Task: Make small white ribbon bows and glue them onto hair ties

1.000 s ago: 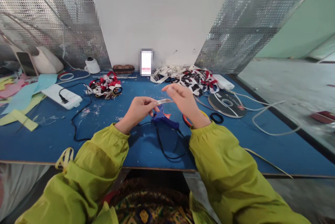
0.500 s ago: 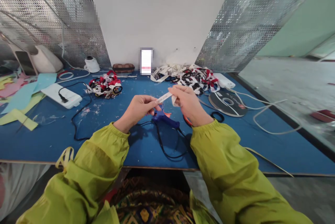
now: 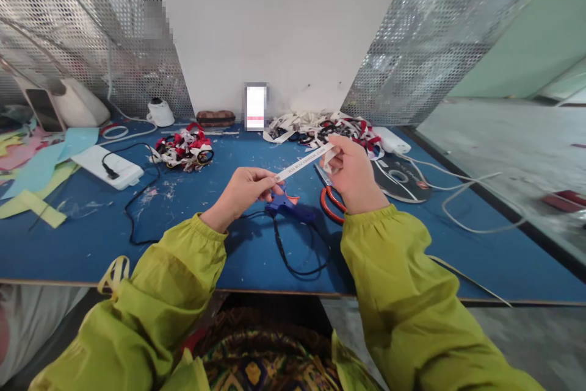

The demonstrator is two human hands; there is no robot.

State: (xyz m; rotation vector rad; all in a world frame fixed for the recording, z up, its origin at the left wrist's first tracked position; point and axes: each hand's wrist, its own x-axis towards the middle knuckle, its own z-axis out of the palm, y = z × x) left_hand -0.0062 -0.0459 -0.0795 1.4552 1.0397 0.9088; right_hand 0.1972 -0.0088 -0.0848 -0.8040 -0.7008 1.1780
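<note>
A white printed ribbon point(image 3: 303, 163) is stretched between my two hands above the table, rising toward the right. My left hand point(image 3: 249, 188) pinches its lower left end between thumb and fingers. Its upper right part is gripped by my right hand point(image 3: 353, 168), with a loose end hanging under the fingers. Below the ribbon lies a blue glue gun point(image 3: 293, 208) with a black cord, close to my left fingertips. Orange-handled scissors point(image 3: 330, 200) rest on the table beside my right wrist, partly covered by it.
Ribbon and hair-tie piles lie on the blue table point(image 3: 183, 266) at left point(image 3: 185, 148) and back right. A dark ribbon spool point(image 3: 400, 179) and white cable are at right. A lit phone point(image 3: 255, 107) leans on the white board point(image 3: 279, 31). A power strip point(image 3: 108, 166) sits left.
My right hand has moved right and slightly away, drawing out a longer stretch of ribbon and uncovering more of the scissors. My left hand has stayed nearly still.
</note>
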